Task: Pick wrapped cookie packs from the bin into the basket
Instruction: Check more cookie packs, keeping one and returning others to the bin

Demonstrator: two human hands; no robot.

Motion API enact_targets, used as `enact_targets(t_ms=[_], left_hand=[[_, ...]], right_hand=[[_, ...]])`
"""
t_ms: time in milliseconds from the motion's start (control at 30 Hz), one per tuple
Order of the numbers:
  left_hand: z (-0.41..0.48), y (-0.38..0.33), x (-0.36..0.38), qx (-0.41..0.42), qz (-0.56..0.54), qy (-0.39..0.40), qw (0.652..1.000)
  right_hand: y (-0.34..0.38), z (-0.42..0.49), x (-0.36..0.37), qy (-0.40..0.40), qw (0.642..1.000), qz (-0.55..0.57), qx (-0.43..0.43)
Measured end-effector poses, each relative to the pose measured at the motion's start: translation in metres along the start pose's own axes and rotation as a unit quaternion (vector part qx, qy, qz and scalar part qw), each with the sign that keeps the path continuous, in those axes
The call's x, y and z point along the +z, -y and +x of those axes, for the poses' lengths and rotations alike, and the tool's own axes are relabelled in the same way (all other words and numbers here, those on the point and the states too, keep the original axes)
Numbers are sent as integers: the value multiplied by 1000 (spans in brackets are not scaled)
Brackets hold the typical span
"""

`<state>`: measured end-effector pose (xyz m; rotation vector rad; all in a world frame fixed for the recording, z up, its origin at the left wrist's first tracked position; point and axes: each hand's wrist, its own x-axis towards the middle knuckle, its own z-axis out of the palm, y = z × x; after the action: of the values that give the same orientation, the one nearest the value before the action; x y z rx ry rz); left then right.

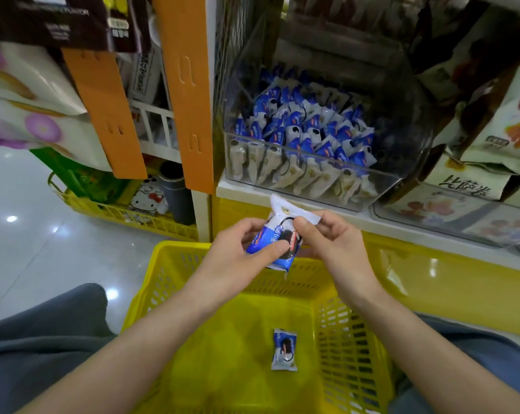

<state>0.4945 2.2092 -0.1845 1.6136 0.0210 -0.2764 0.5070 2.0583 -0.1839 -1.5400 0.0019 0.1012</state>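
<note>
Looking down past our grey-clad knees, we see the yellow basket (175,282) between our legs, with one wrapped cookie pack (284,349) lying flat on its bottom, toward the right side wall. Above the basket's far rim, both our hands hold a small bunch of blue-and-white packs (278,239): we cannot tell exactly how many. The left hand (244,249) grips the lower blue end, its fingers (275,249) clamped around the wrapper with the thumb pressing on the front. The right hand (324,237) pinches the upper white crimped edge, thumb and forefinger closed on it. Beyond the hands, on the white shelf (247,191), stands the clear plastic bin (312,174), heaped with many more of the same blue-and-white packs (306,127). To the right of the bin lie bagged snacks (474,177) in another clear tray. To the left hang orange strips (190,94), and a second yellow basket (127,213) sits on the shiny floor.
</note>
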Motion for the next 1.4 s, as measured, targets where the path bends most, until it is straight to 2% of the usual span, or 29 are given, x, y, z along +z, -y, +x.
enact_targets(t_ms=[100,200,300,433,533,633,733,800,900,1033,1400], left_hand=[[0,-8,-2,-6,11,10,1000],[3,-19,-5,2,26,23,999],[13,-34,-12,21,30,11,999],[29,-48,-24,32,42,-23,998],[35,-50,-31,31,53,-42,997],[38,-49,-35,24,44,-66,997],[42,-51,-39,22,37,-76,996],[43,-53,-43,26,30,-79,996],[44,-54,-47,34,15,-83,996],[43,-55,-50,27,5,-85,996],[45,-55,-45,14,21,-70,997]], right_hand=[[6,0,2,-15,999,-37,-29],[22,4,3,12,990,-110,-89],[45,22,3,24,970,-186,-153],[74,73,5,-23,934,-291,-206],[84,122,9,-37,901,-395,-177],[80,163,10,9,878,-466,-107],[77,188,9,60,820,-569,-23],[79,198,9,69,795,-603,3],[83,205,13,72,779,-621,41],[85,212,21,66,782,-617,62],[81,214,40,43,845,-525,93]])
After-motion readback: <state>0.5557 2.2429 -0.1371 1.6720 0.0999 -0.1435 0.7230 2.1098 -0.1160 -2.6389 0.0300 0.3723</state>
